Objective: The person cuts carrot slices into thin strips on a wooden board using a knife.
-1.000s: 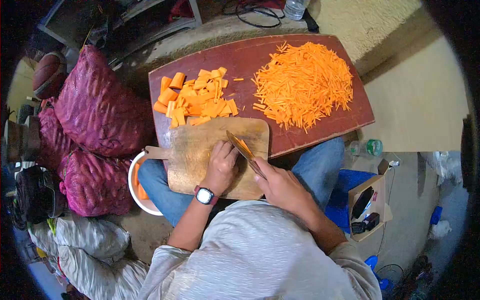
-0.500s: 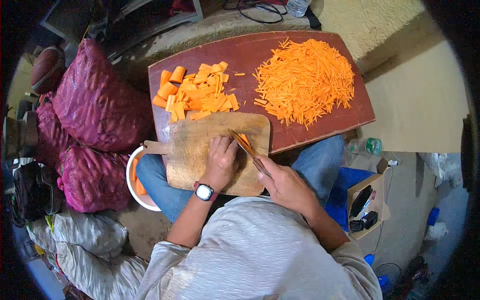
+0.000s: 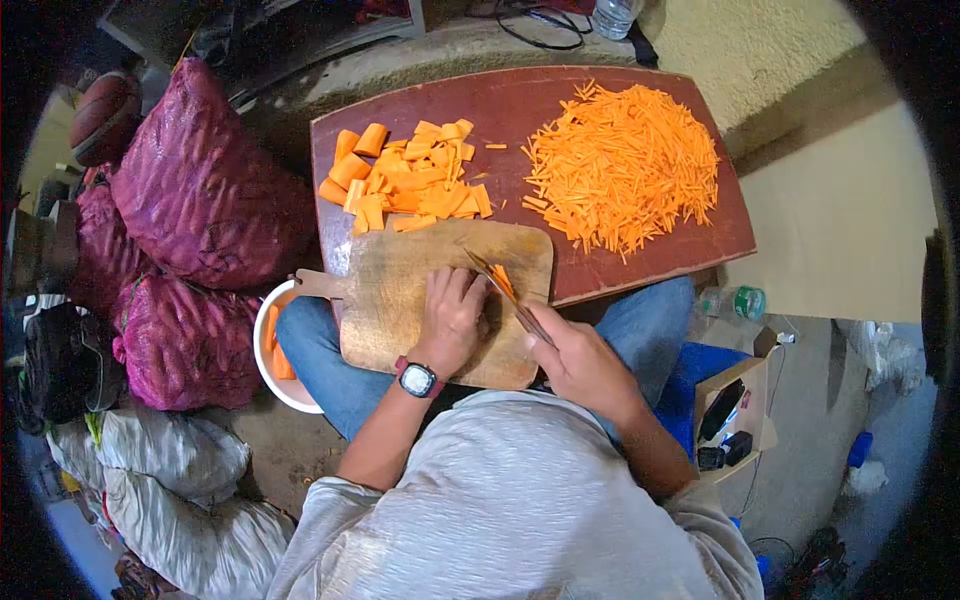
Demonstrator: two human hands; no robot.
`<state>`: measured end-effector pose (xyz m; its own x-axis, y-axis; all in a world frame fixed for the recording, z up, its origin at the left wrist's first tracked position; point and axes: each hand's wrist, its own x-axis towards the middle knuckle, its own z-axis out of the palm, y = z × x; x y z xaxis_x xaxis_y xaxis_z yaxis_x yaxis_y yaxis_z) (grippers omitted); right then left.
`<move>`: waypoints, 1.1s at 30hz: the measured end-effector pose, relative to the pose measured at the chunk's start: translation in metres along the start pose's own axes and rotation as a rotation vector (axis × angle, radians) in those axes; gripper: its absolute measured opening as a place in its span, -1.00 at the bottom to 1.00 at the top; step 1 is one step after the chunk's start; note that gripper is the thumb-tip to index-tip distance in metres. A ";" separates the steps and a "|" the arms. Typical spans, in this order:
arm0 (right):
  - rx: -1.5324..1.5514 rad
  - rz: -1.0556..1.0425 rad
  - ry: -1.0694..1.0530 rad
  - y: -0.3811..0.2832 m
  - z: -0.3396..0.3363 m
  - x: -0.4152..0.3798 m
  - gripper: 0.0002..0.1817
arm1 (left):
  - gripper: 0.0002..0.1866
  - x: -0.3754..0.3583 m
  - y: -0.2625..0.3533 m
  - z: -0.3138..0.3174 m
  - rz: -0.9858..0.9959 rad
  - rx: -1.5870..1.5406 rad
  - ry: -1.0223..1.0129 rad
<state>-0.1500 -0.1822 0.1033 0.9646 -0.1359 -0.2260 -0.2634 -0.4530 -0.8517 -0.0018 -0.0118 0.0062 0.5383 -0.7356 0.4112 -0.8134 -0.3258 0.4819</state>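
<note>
My left hand (image 3: 453,318), with a watch on its wrist, rests on the wooden cutting board (image 3: 390,270) with fingers bent and pressed together. Whatever is under its fingertips is hidden. Just right of it, my right hand (image 3: 575,355) is wrapped round the handle of a knife (image 3: 492,272), its blade slanting up and left over the board. Orange carrot strips (image 3: 503,280) lie against the blade's right side. Cut carrot pieces (image 3: 415,175) are spread beyond the board, and a large heap of carrot shreds (image 3: 625,165) sits to the right.
The board lies partly on a red table (image 3: 490,90). At left are pink mesh sacks (image 3: 205,185), white sacks (image 3: 180,490) and a white bowl (image 3: 285,390) holding carrots. A cardboard box (image 3: 745,400) and a plastic bottle (image 3: 745,302) are at right.
The whole view has shifted slightly, moving the table and board a little to the right in the picture. Both hands keep nearly the same pose on the board.
</note>
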 end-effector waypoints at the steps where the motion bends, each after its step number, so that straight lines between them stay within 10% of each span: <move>1: -0.006 0.025 -0.015 -0.001 -0.001 -0.004 -0.49 | -0.46 0.000 -0.002 0.000 -0.008 0.002 0.003; 33: -0.001 -0.011 0.000 -0.003 0.007 0.007 -0.54 | -0.55 -0.001 -0.004 0.004 -0.029 -0.017 0.042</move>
<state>-0.1427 -0.1758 0.1008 0.9674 -0.1314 -0.2165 -0.2529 -0.4556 -0.8535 -0.0005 -0.0120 0.0009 0.5708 -0.7001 0.4289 -0.7935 -0.3363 0.5072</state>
